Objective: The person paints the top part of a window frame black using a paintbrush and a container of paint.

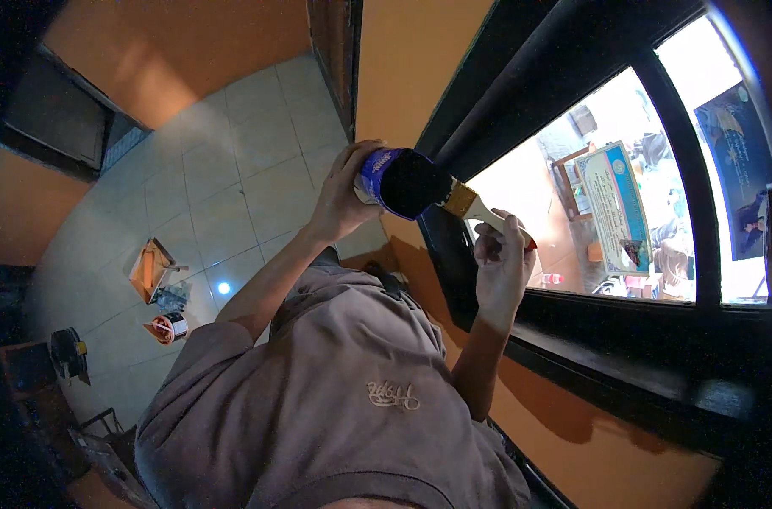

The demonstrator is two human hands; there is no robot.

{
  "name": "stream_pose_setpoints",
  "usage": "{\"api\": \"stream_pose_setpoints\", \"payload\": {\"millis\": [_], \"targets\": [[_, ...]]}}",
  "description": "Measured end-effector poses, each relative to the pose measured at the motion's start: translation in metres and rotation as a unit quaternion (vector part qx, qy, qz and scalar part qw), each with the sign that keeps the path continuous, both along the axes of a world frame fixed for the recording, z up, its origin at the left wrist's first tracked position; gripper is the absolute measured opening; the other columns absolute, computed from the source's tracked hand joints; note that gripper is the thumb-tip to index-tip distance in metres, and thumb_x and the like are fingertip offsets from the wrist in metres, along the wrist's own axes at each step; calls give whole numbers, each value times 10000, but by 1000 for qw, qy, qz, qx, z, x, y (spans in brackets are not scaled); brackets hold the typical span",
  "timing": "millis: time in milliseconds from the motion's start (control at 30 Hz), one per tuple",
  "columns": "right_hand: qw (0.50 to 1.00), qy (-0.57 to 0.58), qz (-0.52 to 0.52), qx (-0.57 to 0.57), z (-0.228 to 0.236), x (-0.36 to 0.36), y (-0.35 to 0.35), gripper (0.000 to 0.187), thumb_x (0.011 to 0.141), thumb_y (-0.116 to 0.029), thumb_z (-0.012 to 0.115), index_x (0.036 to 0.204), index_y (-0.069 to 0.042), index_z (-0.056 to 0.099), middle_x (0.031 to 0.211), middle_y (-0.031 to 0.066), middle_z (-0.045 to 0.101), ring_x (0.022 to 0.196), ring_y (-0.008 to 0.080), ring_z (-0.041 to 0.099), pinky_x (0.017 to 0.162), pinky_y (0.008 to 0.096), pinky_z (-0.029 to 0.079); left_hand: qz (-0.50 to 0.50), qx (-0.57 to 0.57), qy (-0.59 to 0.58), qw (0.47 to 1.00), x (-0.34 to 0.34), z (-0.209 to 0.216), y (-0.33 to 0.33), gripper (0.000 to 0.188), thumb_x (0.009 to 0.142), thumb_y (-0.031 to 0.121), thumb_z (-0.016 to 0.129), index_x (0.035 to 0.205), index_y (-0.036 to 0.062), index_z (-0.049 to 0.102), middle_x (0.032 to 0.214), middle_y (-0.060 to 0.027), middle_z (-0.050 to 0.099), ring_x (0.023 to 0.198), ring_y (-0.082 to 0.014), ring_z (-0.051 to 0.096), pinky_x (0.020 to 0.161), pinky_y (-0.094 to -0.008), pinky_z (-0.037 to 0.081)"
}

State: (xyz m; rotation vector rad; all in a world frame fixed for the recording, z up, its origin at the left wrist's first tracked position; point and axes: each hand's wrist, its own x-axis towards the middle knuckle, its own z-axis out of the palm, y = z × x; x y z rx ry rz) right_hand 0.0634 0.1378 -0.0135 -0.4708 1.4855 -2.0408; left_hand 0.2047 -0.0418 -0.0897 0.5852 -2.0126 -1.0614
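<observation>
My left hand is wrapped round a small paint can with a blue and white label. Its mouth is open and its inside looks black. From the right, a flat paintbrush with a pale handle and a metal ferrule reaches the can's rim; its bristles are hard to make out against the dark paint. The fingers of my right hand are closed on the brush handle, whose end shows red. Both hands are raised before my chest, beside a black window frame.
Window panes on the right look onto a bright space with a framed certificate. Orange walls and a dark door surround a tiled floor. At left stand an orange-brown container, another can and a round dark object.
</observation>
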Motion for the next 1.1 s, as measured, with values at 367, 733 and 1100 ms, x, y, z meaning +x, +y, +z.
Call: {"api": "stream_pose_setpoints", "payload": {"millis": [367,733,1100], "targets": [[934,246,-162,-201,74,-48,-10,354,977,-181,412,1113,115,551,920,190,640,764,228,653,587,314,547,-30,34,-56,997,-14,-11,12,798,527,149,868,1219,81,474,1188,-123,529,1088,-316,542,935,-404,461],[661,632,-372,-160,156,-96,-91,336,796,-32,680,1128,-78,653,979,153,636,868,251,641,765,336,516,-77,69,10,995,-31,-16,16,815,545,135,857,1256,77,464,1188,-128,524,1112,-283,526,947,-381,450],[643,665,-379,-32,98,-96,-112,402,791,-67,686,1184,-123,625,1017,104,571,922,294,628,698,366,563,-72,90,31,993,-25,-37,6,798,588,185,857,1270,93,454,1215,-121,520,1126,-294,524,964,-384,441]]}}
